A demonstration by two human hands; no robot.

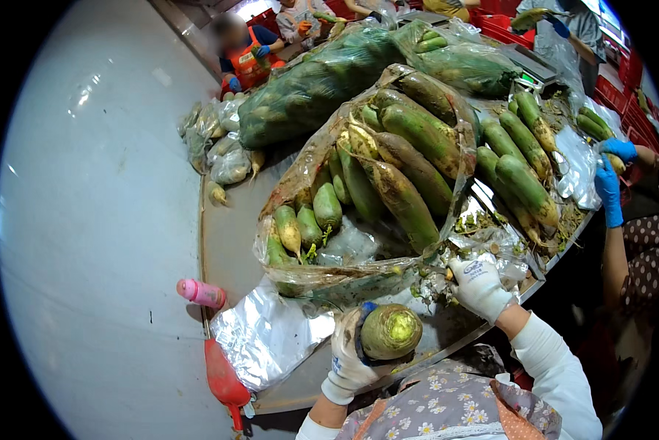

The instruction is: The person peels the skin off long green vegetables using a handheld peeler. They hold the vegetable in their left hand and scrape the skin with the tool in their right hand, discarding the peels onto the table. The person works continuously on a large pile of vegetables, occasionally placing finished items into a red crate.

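My left hand (351, 349), in a white work glove with blue on the palm side, grips a large green radish (391, 333). Its pale, freshly cut end faces up. My right hand (479, 286), in a similar glove, is closed at the table's front edge around what looks like a small knife (448, 274), mostly hidden by the fingers. Just beyond both hands lies an open clear plastic sack (340, 272) holding long green radishes (398, 195), some smeared with soil. Leaf trimmings (478, 224) and scraps lie beside my right hand.
Left of my left hand are clear plastic bags (274, 330), a red scoop (225, 374) and a pink bottle (201, 293). Bagged radishes (227, 157) and a full green sack (318, 88) stand beyond. At right, a co-worker's blue-gloved hands (610, 179) hold a radish near loose radishes (519, 159).
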